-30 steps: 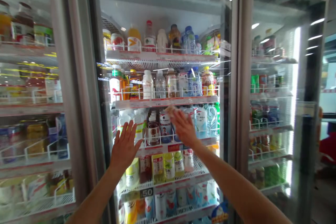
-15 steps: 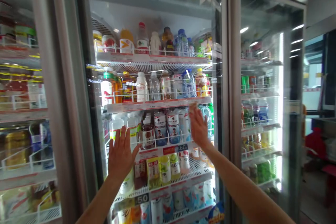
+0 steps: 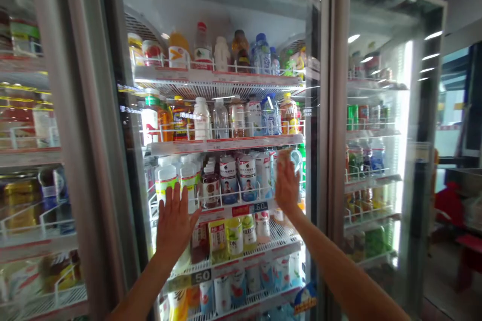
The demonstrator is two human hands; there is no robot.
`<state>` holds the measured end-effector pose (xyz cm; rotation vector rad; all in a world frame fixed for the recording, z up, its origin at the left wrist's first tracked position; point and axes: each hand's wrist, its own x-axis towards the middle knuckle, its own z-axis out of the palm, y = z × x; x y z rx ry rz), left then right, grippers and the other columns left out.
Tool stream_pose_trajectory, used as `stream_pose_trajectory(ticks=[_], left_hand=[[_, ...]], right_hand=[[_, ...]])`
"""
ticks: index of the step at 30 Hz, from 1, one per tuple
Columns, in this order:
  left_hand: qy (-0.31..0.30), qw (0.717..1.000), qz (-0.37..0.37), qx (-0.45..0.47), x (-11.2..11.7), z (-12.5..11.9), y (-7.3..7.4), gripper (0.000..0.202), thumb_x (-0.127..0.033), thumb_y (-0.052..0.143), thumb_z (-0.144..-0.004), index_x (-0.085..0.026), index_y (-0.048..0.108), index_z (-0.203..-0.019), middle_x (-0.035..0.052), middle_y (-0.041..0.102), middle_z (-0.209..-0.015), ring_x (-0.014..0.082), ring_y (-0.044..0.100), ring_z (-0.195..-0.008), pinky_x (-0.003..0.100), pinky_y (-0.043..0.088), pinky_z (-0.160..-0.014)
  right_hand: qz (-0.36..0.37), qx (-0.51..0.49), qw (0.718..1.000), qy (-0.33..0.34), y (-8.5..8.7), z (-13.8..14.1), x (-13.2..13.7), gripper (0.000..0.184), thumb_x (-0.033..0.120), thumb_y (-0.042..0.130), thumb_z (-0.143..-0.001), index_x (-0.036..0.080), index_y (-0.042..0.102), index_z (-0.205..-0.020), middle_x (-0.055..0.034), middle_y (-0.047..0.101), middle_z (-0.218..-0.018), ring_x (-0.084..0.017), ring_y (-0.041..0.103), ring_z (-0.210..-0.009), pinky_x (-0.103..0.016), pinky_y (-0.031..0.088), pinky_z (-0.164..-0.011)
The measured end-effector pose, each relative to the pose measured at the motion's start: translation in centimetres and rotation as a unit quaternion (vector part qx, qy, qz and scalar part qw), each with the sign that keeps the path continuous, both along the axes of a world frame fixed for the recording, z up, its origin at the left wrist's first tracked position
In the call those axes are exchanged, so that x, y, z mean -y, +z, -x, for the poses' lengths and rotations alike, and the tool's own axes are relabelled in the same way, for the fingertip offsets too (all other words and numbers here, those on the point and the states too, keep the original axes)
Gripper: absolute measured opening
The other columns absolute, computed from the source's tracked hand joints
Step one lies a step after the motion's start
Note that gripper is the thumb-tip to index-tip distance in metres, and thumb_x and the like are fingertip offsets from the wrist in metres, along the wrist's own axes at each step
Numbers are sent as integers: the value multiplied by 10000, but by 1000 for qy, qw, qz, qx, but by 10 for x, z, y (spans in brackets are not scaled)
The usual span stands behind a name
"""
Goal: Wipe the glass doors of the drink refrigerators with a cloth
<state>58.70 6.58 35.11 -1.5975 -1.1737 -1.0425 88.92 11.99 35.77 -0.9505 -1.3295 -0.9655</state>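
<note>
My left hand (image 3: 173, 228) is open, its fingers stretched upward and the thumb out to the side. It is raised before the glass door (image 3: 226, 2) of a drinks fridge, over the lower left shelves. My right hand (image 3: 287, 185) is raised at the door's right side, fingers extended, palm toward the glass and somewhat blurred. A pale patch shows at its fingertips; I cannot tell whether it is a reflection. Whether either palm touches the glass is unclear. Behind the door stand labelled bottles (image 3: 228, 178), a dark drink bottle (image 3: 210, 188) and yellow-green drinks (image 3: 234, 235).
Metal door frames (image 3: 331, 110) stand on both sides. Another fridge door (image 3: 380, 160) is at the right, and more shelved drinks (image 3: 22, 200) are at the left. A price tag (image 3: 259, 206) hangs on a shelf edge. Red furniture (image 3: 450, 205) stands far right.
My right hand has turned more upright and sits slightly lower. The left hand keeps nearly the same pose. The view has shifted a little, with the fridge shelves slightly higher in the picture.
</note>
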Motion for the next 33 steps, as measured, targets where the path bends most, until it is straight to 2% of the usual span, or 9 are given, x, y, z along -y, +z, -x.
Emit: stream_pose_trajectory(ticks=[4,9,11,16,19,23,29,31,33], left_hand=[[17,1000,2,2,0,0,-7,705,-416,327,-927,-164,-66,-1455,174,137,-1524,287,39,-1421,547,211,-1100],[6,1000,12,-20,4,9,-14,668,-405,318,-930,-170,-6,-1464,155,193,-1515,271,96,-1419,517,228,-1105],[6,999,17,-33,6,12,-18,639,-368,309,-935,-178,8,-1465,143,198,-1515,263,106,-1418,510,224,-1109],[26,998,19,-45,8,17,-29,635,-334,324,-929,-174,24,-1466,131,190,-1517,263,116,-1415,487,248,-1107],[29,997,19,-71,14,31,-47,601,-258,319,-924,-184,71,-1467,114,253,-1501,247,165,-1407,458,273,-1100],[48,995,43,-71,24,59,-74,605,-167,309,-900,-189,97,-1466,121,302,-1479,239,241,-1385,437,309,-1080],[65,996,60,-19,32,75,-75,611,-156,300,-885,-162,106,-1465,156,322,-1464,246,323,-1351,451,333,-1068],[66,995,70,-12,35,80,-76,598,-144,297,-877,-149,155,-1458,154,323,-1464,251,311,-1356,447,335,-1071],[70,994,76,-24,40,86,-82,597,-110,283,-861,-132,189,-1450,157,342,-1454,251,318,-1352,433,354,-1063]], right_hand=[[-9,-84,996,-6,-9,14,-4,628,137,316,-892,203,103,-1480,-109,144,-1542,-277,106,-1423,-544,267,-1073],[25,290,953,84,-55,74,17,553,161,408,-863,257,352,-1405,-21,314,-1496,-182,187,-1410,-429,201,-1142],[35,311,946,83,-31,73,18,517,172,420,-869,267,395,-1377,-4,362,-1472,-162,205,-1404,-423,172,-1152],[55,11,997,49,54,67,8,569,153,366,-872,194,301,-1435,-74,276,-1508,-251,117,-1424,-529,155,-1132],[60,148,984,84,12,87,12,543,159,398,-863,223,370,-1402,-49,334,-1485,-226,131,-1422,-495,167,-1139],[44,418,898,126,-55,108,24,417,218,445,-877,286,512,-1282,39,401,-1449,-148,219,-1394,-387,170,-1154],[102,159,978,88,45,134,17,535,167,413,-866,216,365,-1397,-37,282,-1510,-229,99,-1427,-526,51,-1149],[107,176,973,104,37,145,19,535,180,418,-871,213,359,-1401,-38,286,-1508,-228,97,-1427,-522,56,-1152],[100,274,947,134,-10,152,26,506,183,419,-878,220,389,-1382,-22,347,-1480,-204,138,-1420,-489,84,-1159]])
